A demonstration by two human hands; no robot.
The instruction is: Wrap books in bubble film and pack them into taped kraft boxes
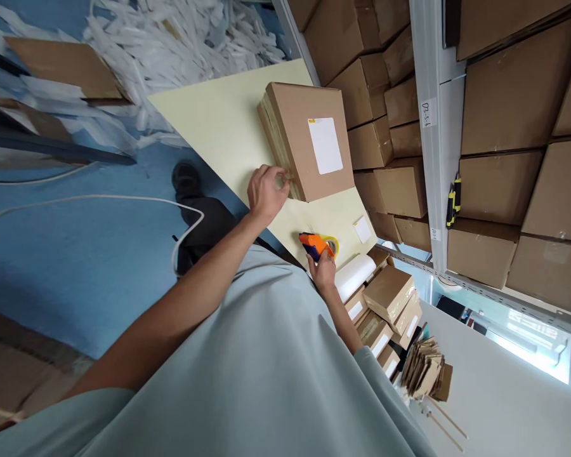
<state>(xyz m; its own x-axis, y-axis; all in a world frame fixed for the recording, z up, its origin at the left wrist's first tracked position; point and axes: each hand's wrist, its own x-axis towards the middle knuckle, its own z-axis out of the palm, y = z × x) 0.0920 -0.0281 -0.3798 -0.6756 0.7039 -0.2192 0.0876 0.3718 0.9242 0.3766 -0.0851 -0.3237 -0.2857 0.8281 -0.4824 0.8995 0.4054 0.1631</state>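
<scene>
Brown cardboard forms the closed box (pixel 302 143), which lies on the pale yellow worktop (pixel 209 117) at one o'clock from the middle of the view, a white label (pixel 325 146) on its upper face. Clear tape (pixel 278 136) runs along its narrow side, towards the wearer's left.

At the box's seven o'clock, the left hand (pixel 268 192) has its fingers curled, thumb and forefinger nearly meeting at the taped lower corner; I cannot tell whether they pinch a tape end. The work there looks like handling tape at that edge. For a clean result, light pressure running outward along the strip should push out creases, while too hard a pull could lift it or drag the box.

At six o'clock from the box, the right hand (pixel 322 273) has its fingers wrapped around the orange and blue tape dispenser (pixel 318 246). It is best kept low and steady, its cutting end away from the other hand. A white slip (pixel 362 230) lies at five o'clock; shelved boxes (pixel 368 139) stand at three.
</scene>
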